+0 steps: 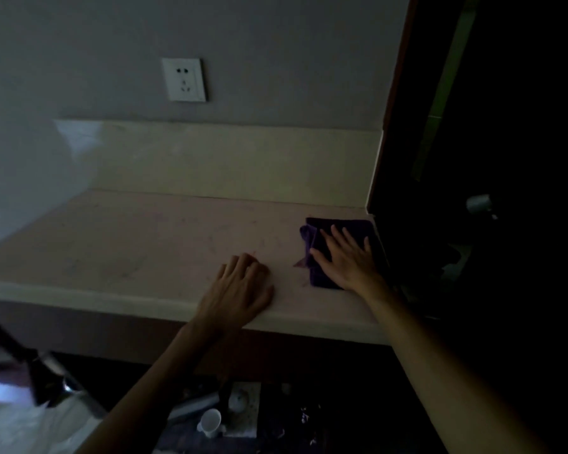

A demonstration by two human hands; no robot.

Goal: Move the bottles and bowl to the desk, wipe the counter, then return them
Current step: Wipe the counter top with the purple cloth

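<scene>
- Nearest, below the counter's front edge, a dim clutter lies on the floor or a lower surface: a small white cup [210,420] and a pale flat slab [247,408] beside it; the light is too poor to name the rest.
- At lower left a dark, shiny metal bar [51,376] runs slantwise across the corner, blurred.
- The left hand [240,290] rests palm down on the counter [118,244] close to its front edge, fingers loosely bent against the surface and grasping nothing.
- The right hand [343,257] lies flat on a folded purple cloth [312,237], fingers straight and spread, pressing it onto the counter near the right end.
- The cloth sits against the dark vertical panel [473,158] that bounds the counter on the right; one crumpled corner sticks out to the left of the hand.
- Behind, a pale backsplash [227,158] runs along the wall.
- Farthest, a white wall socket [184,80] is set in the grey wall above the backsplash.
</scene>
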